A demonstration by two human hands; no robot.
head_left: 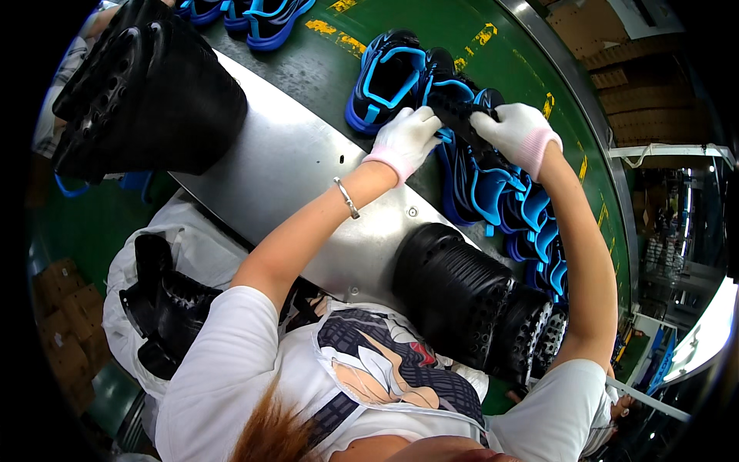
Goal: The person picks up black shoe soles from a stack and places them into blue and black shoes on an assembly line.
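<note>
My left hand [408, 138], in a white glove with a pink cuff, is closed at the near end of a dark, narrow black plastic piece [460, 115]. My right hand [514, 132], gloved alike, pinches the other end of that piece between thumb and fingers. The piece hangs over a row of black-and-blue sneakers; its exact kind is hard to make out. One sneaker [386, 81] stands just beyond my left hand, its opening facing up. More sneakers [486, 196] lie packed in a line below my hands, partly hidden by the right one.
A metal ledge [308, 165] runs along the green belt [454, 19]. Nested black perforated plastic pieces [454, 289] lie on its near right; another tall stack [181, 100] stands at its left. A white sack [127, 266] with black pieces sits at lower left. More sneakers [269, 23] are at the top.
</note>
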